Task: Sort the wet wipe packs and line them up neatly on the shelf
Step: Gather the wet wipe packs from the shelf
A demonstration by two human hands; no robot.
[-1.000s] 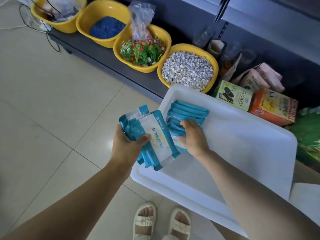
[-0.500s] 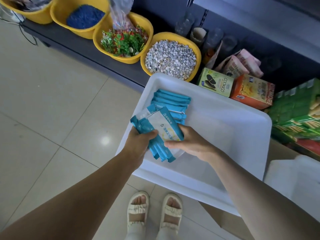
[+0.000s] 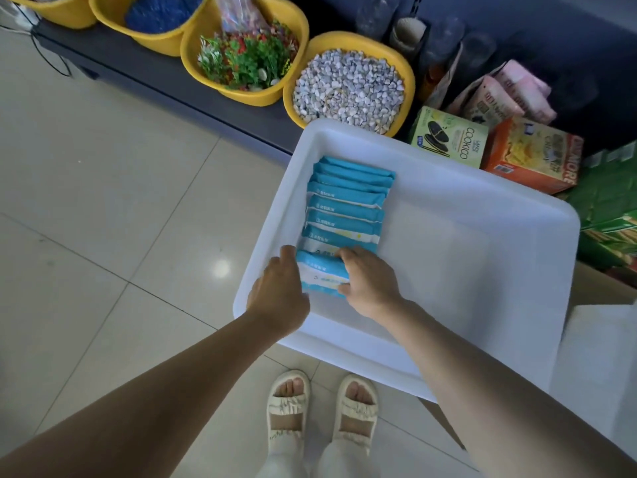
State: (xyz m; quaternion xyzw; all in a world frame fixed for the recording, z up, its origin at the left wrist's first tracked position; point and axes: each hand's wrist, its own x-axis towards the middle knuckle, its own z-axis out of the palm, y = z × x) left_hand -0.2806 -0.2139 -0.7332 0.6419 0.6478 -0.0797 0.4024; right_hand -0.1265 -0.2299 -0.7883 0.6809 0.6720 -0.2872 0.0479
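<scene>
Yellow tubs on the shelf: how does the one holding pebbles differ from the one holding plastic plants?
The pebble tub holds pale grey-white stones lying level; the plant tub holds green and red plastic foliage that stands above its rim. The pebble tub sits beside the white bin, the plant tub farther left. Both are yellow, round and on the dark shelf.

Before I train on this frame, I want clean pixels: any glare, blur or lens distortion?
Head view: a bright glare spot on the floor tile; the white bin is nearly washed out; the shelf back is dark and murky; wide-angle bending curves the edges; pack print between the left hand and right hand is soft, unreadable.
</scene>
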